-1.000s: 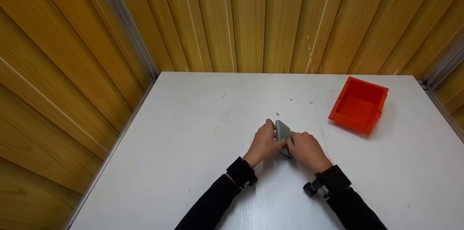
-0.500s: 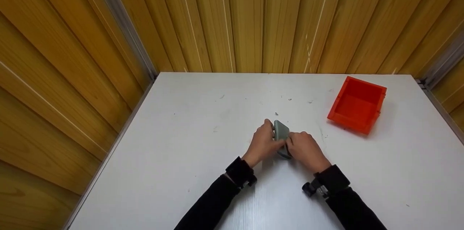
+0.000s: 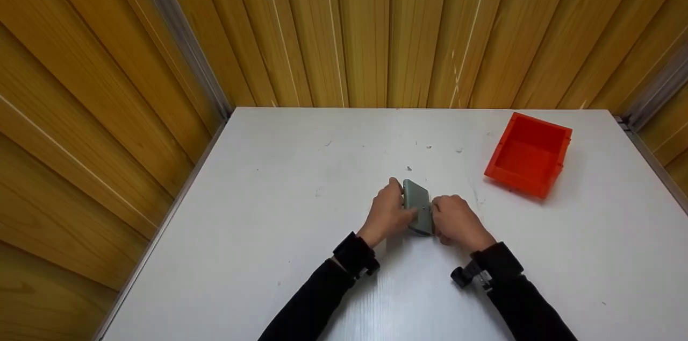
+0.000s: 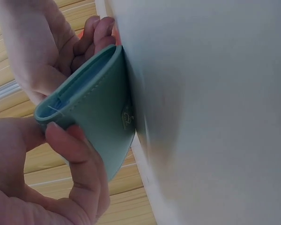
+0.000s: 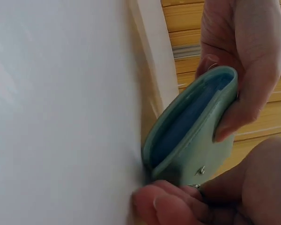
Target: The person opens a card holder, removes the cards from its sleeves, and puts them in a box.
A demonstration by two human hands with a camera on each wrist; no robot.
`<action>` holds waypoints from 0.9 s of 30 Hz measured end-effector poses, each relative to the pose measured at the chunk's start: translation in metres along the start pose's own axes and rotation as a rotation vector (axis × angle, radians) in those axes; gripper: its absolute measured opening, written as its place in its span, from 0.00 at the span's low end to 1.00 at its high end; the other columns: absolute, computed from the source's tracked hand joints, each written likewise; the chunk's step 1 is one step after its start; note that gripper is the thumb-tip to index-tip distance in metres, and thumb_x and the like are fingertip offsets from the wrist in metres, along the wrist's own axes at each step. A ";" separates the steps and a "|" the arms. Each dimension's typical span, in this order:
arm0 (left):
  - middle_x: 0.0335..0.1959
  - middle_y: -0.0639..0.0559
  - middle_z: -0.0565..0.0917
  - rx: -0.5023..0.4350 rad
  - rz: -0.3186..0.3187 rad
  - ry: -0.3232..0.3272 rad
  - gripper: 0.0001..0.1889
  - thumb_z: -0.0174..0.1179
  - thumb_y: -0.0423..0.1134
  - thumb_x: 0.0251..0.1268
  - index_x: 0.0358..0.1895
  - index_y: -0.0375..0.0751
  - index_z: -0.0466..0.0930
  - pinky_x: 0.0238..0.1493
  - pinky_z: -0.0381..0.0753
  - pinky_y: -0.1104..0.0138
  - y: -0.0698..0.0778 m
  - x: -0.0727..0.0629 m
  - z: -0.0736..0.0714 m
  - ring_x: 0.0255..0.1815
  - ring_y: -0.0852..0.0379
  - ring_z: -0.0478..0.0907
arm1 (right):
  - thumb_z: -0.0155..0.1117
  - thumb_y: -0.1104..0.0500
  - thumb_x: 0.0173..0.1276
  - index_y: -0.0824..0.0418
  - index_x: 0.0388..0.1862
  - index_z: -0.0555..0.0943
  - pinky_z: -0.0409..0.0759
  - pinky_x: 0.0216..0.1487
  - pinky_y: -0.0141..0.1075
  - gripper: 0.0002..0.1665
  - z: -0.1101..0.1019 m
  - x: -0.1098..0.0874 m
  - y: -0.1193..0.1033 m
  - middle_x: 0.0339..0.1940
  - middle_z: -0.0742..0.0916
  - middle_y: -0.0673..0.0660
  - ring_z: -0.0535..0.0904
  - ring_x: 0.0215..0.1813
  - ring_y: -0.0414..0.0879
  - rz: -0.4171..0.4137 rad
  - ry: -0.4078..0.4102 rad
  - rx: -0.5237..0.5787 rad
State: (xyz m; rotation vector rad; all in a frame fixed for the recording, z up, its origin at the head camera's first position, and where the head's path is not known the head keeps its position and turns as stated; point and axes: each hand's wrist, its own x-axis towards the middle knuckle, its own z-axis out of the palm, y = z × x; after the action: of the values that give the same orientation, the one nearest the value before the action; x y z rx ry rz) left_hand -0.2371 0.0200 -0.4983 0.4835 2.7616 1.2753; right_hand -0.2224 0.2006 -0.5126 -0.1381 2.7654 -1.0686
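Note:
A mint-green pouch (image 3: 417, 204) stands on its long edge at the table, tilted, its mouth turned toward me. In the right wrist view its blue inside shows through the gaping mouth, and a small metal clasp (image 5: 200, 170) sits on its side. My left hand (image 3: 386, 213) pinches the upper left edge between thumb and fingers. At the right edge, close over the table, my right hand (image 3: 457, 221) has its fingers curled and pinched at the pouch's edge, with a glint of metal at the fingertips (image 5: 171, 206).
A red bin (image 3: 529, 155) stands on the white table (image 3: 301, 169) at the back right. Wood-patterned panels (image 3: 365, 29) rise behind the table and along its left side.
My right hand has shifted slightly right and no longer covers the pouch's side, so the clasp shows. The pouch has turned its side more toward the head camera; my left hand keeps its pinch.

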 end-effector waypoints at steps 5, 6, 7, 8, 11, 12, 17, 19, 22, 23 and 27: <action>0.44 0.43 0.86 0.006 -0.016 -0.002 0.23 0.71 0.34 0.59 0.54 0.34 0.72 0.42 0.83 0.65 -0.001 0.001 -0.001 0.39 0.57 0.80 | 0.45 0.66 0.76 0.65 0.28 0.79 0.74 0.18 0.34 0.18 -0.006 -0.001 0.006 0.11 0.78 0.52 0.74 0.12 0.42 0.021 -0.008 0.000; 0.43 0.44 0.86 0.009 -0.015 -0.002 0.23 0.71 0.34 0.59 0.53 0.34 0.72 0.41 0.82 0.65 -0.001 0.001 -0.001 0.38 0.58 0.79 | 0.46 0.66 0.76 0.65 0.29 0.80 0.75 0.18 0.34 0.18 -0.007 -0.001 0.006 0.11 0.78 0.52 0.75 0.12 0.42 0.021 -0.012 -0.002; 0.42 0.44 0.85 0.011 -0.015 -0.002 0.22 0.71 0.34 0.59 0.53 0.34 0.71 0.41 0.82 0.65 -0.001 0.001 -0.001 0.38 0.58 0.78 | 0.46 0.65 0.77 0.65 0.30 0.80 0.75 0.18 0.34 0.17 -0.007 -0.001 0.006 0.11 0.79 0.52 0.75 0.12 0.42 0.019 -0.018 -0.003; 0.42 0.44 0.85 0.012 -0.015 -0.003 0.22 0.71 0.34 0.59 0.53 0.34 0.71 0.41 0.82 0.65 -0.001 0.001 -0.001 0.38 0.58 0.78 | 0.46 0.65 0.77 0.65 0.31 0.80 0.75 0.18 0.35 0.17 -0.008 -0.001 0.006 0.11 0.78 0.52 0.75 0.12 0.42 0.022 -0.021 -0.003; 0.44 0.43 0.85 0.014 -0.024 -0.013 0.24 0.71 0.33 0.59 0.55 0.32 0.71 0.43 0.83 0.64 0.000 0.001 -0.003 0.40 0.57 0.79 | 0.47 0.64 0.78 0.66 0.34 0.81 0.76 0.18 0.35 0.16 -0.009 -0.001 0.007 0.12 0.78 0.53 0.75 0.12 0.43 0.038 -0.027 -0.004; 0.46 0.42 0.85 0.015 -0.032 -0.019 0.26 0.71 0.33 0.60 0.58 0.30 0.71 0.45 0.83 0.63 0.000 0.000 -0.004 0.42 0.56 0.80 | 0.47 0.63 0.78 0.65 0.34 0.81 0.76 0.17 0.34 0.16 -0.009 0.000 0.007 0.12 0.78 0.52 0.75 0.12 0.42 0.042 -0.027 -0.002; 0.54 0.36 0.82 0.057 -0.115 -0.071 0.37 0.70 0.35 0.63 0.71 0.22 0.63 0.56 0.83 0.56 0.000 -0.001 -0.008 0.52 0.49 0.81 | 0.47 0.62 0.78 0.66 0.37 0.82 0.75 0.17 0.34 0.16 -0.014 0.000 0.012 0.11 0.78 0.53 0.75 0.11 0.42 0.027 -0.047 -0.025; 0.57 0.34 0.81 0.075 -0.151 -0.099 0.40 0.69 0.36 0.64 0.73 0.21 0.60 0.59 0.82 0.55 -0.001 0.000 -0.009 0.54 0.47 0.81 | 0.47 0.61 0.78 0.67 0.42 0.83 0.76 0.20 0.35 0.17 -0.019 -0.001 0.016 0.17 0.82 0.55 0.76 0.10 0.42 0.020 -0.059 -0.051; 0.61 0.31 0.80 0.094 -0.197 -0.137 0.42 0.68 0.37 0.66 0.76 0.21 0.56 0.62 0.81 0.54 -0.004 0.001 -0.009 0.59 0.44 0.81 | 0.48 0.59 0.79 0.67 0.49 0.83 0.78 0.22 0.37 0.18 -0.026 -0.004 0.021 0.31 0.85 0.61 0.77 0.12 0.44 0.042 -0.081 -0.108; 0.63 0.31 0.79 0.100 -0.207 -0.149 0.43 0.68 0.38 0.67 0.77 0.21 0.55 0.63 0.81 0.53 -0.004 0.002 -0.009 0.61 0.43 0.81 | 0.47 0.58 0.79 0.67 0.51 0.83 0.78 0.23 0.37 0.19 -0.028 -0.005 0.022 0.35 0.85 0.62 0.77 0.12 0.45 0.051 -0.090 -0.125; 0.68 0.31 0.76 0.124 -0.219 -0.171 0.46 0.69 0.40 0.69 0.78 0.22 0.51 0.68 0.78 0.53 -0.007 0.002 -0.010 0.67 0.41 0.78 | 0.47 0.57 0.80 0.66 0.53 0.82 0.79 0.19 0.39 0.19 -0.031 -0.007 0.025 0.38 0.85 0.61 0.77 0.13 0.46 0.082 -0.123 -0.163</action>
State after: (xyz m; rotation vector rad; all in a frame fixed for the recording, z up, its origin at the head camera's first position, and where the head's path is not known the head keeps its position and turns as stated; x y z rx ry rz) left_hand -0.2426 0.0092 -0.4966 0.2722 2.6718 0.9725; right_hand -0.2220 0.2404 -0.5061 -0.1062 2.7184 -0.7866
